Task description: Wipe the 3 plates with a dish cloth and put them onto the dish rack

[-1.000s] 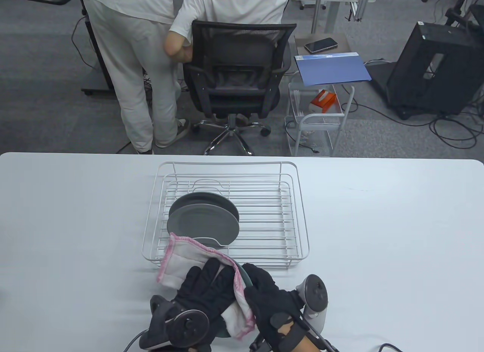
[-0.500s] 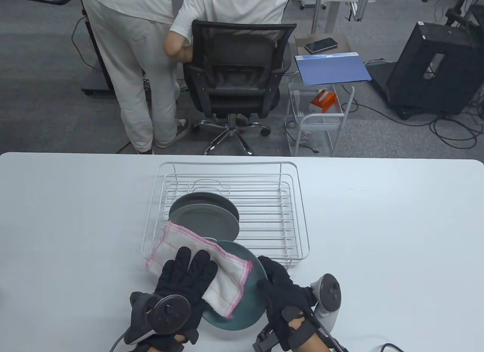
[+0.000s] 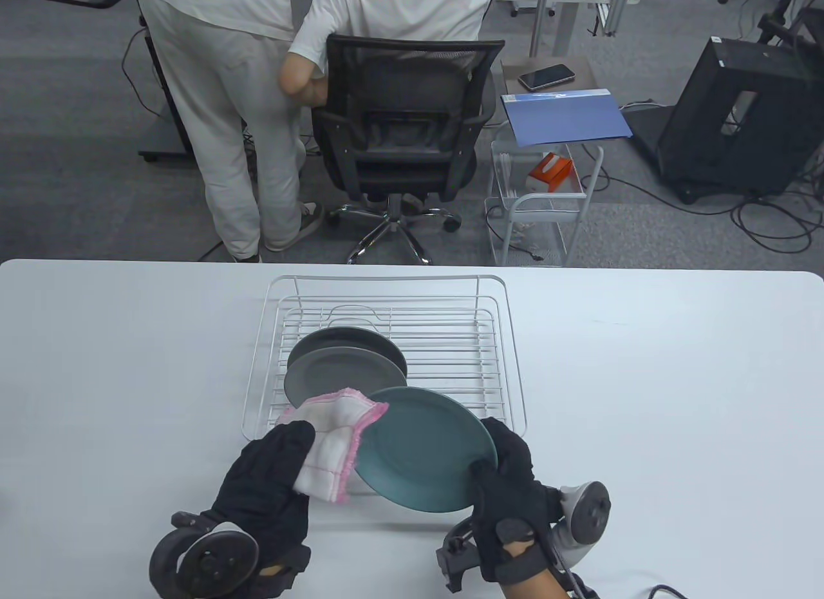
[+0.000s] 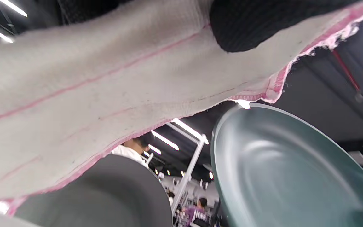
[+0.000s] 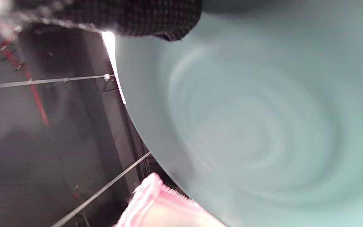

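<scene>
My right hand (image 3: 499, 460) grips the near right rim of a teal plate (image 3: 421, 447), held tilted above the table just in front of the dish rack (image 3: 515, 399). The same plate (image 4: 282, 170) (image 5: 263, 132) fills much of both wrist views. My left hand (image 3: 273, 470) holds a white dish cloth with pink edging (image 3: 331, 438) (image 4: 83, 104), bunched at the plate's left edge. Two grey plates (image 3: 344, 377) lean one behind the other in the left half of the rack.
The white table's (image 3: 644, 399) far edge lies just behind the rack. Beyond it stand an office chair (image 3: 402, 135), a wire trolley (image 3: 541, 206) and two people (image 3: 244, 77). A cable end (image 3: 663, 589) lies at the near right edge.
My left hand drew the cloth off the plate's face to the left and bunched it. My right hand shifted right and forward, turning the teal plate so its whole face shows.
</scene>
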